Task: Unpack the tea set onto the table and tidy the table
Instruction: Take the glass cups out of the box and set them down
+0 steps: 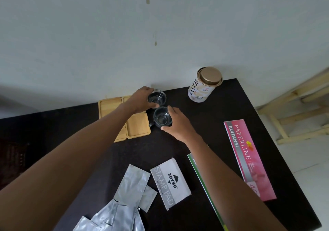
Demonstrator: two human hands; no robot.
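Two glass cups sit at the far middle of the black table (222,109), one in each hand. In the head view, the left hand (140,100) reaches over the wooden trays and curls round the far cup (157,98), fingers along its far rim and thumb on its near side. This cup is just beyond the right-hand tray's far corner, close to the wall. The right hand (178,122) holds the near cup (162,117) from the right, fingers wrapped on the far side and thumb tip pressed at the near edge. A small dark handle sticks out of that cup toward the trays. The two cups are just beside each other, almost touching; whether either is lifted off the table cannot be told.

Left of the cups lie two trays (138,126), side by side and touching, partly hidden under the left forearm. A tin (203,86) with a gold lid stands upright at the far right, well apart from the hands. Nearer the person, a pink receipt book (249,159) lies along the right side, a green-edged book (204,181) shows beneath the right forearm, a grey stamp pad box (170,181) lies in the middle, and silver foil pouches (128,190) are heaped at the near left.
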